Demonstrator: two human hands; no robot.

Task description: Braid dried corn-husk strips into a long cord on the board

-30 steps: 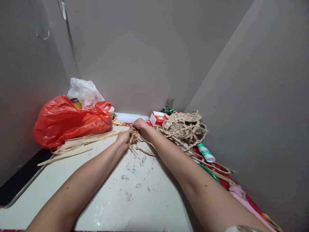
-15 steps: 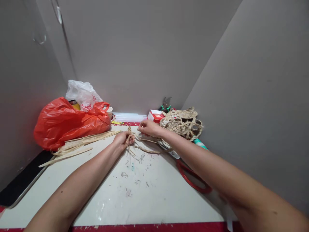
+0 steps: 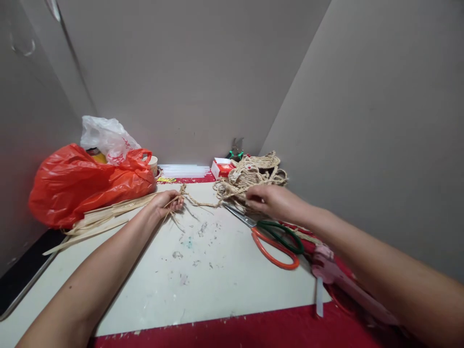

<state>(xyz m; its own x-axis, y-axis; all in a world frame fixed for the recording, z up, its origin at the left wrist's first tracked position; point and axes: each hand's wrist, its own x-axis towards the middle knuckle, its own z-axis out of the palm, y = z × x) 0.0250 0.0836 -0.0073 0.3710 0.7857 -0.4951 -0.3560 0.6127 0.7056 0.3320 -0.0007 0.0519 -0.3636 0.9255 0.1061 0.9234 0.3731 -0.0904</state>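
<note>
A dark slab (image 3: 27, 270) lies along the left edge of the white table (image 3: 174, 285). Beyond it sits a red bag (image 3: 87, 186), with a white bag (image 3: 105, 135) and part of a yellow jar (image 3: 97, 155) behind. Flat pale strips (image 3: 116, 209) fan out in front of the red bag, and a cup (image 3: 152, 165) stands at its right end.

The left hand (image 3: 167, 203) is over the far part of the table, its fingers (image 3: 178, 203) closed on thin strands (image 3: 174, 217) whose loose ends hang out below. From beside its fingertips the braided cord (image 3: 203, 204) runs right, along the table, to a tangled pile (image 3: 253, 174). Clear sticks (image 3: 184, 171) lie farther back, then a red and white box (image 3: 222, 167) and green-handled pliers (image 3: 236, 152) behind the pile.

Scissors (image 3: 259, 226) lie with their blades toward the pile and their orange and green handles toward the near right. The right hand (image 3: 271, 200) is just above them, at the near side of the pile, its fingers curled together; whether they grip anything cannot be told. A blurred pink tool (image 3: 348, 285) lies under the right forearm, on red cloth (image 3: 224, 333).
</note>
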